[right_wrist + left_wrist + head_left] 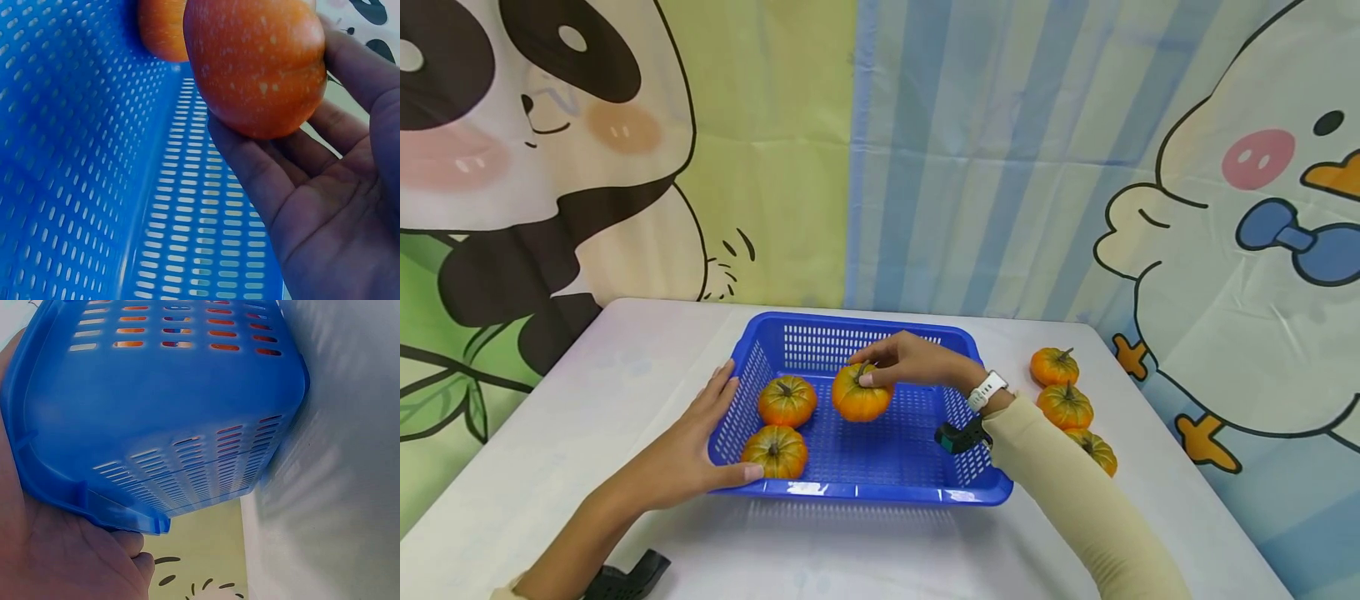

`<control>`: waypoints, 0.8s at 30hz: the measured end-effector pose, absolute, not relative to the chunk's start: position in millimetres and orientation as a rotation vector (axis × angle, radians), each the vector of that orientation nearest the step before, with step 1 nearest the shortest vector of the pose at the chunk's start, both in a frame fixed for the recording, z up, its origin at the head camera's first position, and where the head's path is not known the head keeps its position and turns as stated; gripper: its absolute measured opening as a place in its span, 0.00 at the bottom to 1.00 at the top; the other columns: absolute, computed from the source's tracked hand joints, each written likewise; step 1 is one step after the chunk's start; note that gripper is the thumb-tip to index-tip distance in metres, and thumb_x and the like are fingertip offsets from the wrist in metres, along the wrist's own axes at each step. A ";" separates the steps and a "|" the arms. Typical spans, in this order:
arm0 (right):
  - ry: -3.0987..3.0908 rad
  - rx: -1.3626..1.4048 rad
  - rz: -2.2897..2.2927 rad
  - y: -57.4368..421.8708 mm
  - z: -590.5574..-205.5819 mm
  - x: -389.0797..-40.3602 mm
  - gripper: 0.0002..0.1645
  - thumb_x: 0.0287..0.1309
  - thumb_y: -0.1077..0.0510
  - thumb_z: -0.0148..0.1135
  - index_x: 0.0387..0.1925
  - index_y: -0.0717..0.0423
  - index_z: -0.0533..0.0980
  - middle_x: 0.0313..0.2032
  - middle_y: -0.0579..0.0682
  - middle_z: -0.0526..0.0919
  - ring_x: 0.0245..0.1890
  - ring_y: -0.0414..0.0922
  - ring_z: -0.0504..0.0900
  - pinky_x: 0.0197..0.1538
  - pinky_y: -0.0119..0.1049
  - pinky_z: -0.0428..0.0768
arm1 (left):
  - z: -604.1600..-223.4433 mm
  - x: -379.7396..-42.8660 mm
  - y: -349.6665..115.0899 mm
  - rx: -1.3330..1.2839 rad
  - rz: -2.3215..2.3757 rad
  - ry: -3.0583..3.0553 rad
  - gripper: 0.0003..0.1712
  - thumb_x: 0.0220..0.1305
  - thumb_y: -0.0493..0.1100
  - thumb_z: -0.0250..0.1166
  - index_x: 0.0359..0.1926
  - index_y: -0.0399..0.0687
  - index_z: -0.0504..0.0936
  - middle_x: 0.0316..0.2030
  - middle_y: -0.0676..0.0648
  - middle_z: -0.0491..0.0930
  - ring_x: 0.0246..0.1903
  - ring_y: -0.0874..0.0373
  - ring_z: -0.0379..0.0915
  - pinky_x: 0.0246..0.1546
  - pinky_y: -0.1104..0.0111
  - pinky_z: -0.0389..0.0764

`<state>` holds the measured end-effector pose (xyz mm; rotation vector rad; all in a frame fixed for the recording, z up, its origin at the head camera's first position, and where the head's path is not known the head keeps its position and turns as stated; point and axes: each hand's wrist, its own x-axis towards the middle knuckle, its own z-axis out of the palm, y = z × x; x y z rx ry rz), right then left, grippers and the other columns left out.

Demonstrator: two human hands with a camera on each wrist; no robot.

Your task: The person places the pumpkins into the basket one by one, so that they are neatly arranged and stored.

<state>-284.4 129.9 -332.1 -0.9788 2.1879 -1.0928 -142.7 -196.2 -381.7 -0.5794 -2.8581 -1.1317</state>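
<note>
A person's right hand [925,358] pinches a small, round, ribbed orange pumpkin with a short stem [861,398] between thumb and fingers, the fruit held inside the walls of a rectangular blue plastic basket with slotted sides [887,492] and seemingly clear of its floor. The left hand [692,454] is spread at the basket's near left corner, thumb laid along the front rim and fingers against the left side. The pumpkin looks light and firm enough for a one-handed hold, though whether it is real or a model cannot be told; its smooth, faintly glossy skin could prove slippery, and the ribs should offer the fingertips some purchase. The surest hold is likely around the shoulders just below the stem, which might snap if it bore the load alone. The basket, thin-walled and probably light, would flex a little and could slide if pushed, making the rim the natural place to steady it. Within it sit two more pumpkins near the left wall, a rear one [787,402] and a front one [775,454], close together. To the basket's right, three others, the far [1052,367], middle [1064,407] and near [1096,450] pumpkins, line up on the white-topped desk [587,408].
</note>
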 end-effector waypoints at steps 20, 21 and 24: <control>2.098 -1.054 -0.870 121.1 -347.6 -281.9 0.21 0.65 0.55 0.62 0.57 0.56 0.78 0.47 0.44 0.83 0.46 0.43 0.80 0.51 0.35 0.79 | -382.1 -142.8 -197.0 -0.586 -1.123 -2.859 0.67 0.51 0.62 0.72 0.76 0.38 0.40 0.76 0.47 0.28 0.73 0.38 0.28 0.59 0.30 0.48; 2.096 -1.053 -0.854 121.1 -348.8 -281.9 0.21 0.65 0.55 0.62 0.57 0.56 0.78 0.47 0.44 0.83 0.46 0.43 0.80 0.51 0.34 0.79 | -382.0 -142.8 -197.1 -0.587 -1.121 -2.858 0.67 0.51 0.62 0.72 0.76 0.38 0.40 0.76 0.47 0.28 0.73 0.38 0.28 0.59 0.30 0.48; 2.096 -1.051 -0.819 121.5 -351.6 -282.0 0.22 0.64 0.54 0.63 0.58 0.55 0.77 0.46 0.42 0.83 0.45 0.43 0.80 0.51 0.34 0.79 | -381.7 -142.7 -197.1 -0.591 -1.114 -2.858 0.67 0.51 0.62 0.72 0.76 0.37 0.41 0.76 0.47 0.28 0.73 0.37 0.28 0.59 0.30 0.49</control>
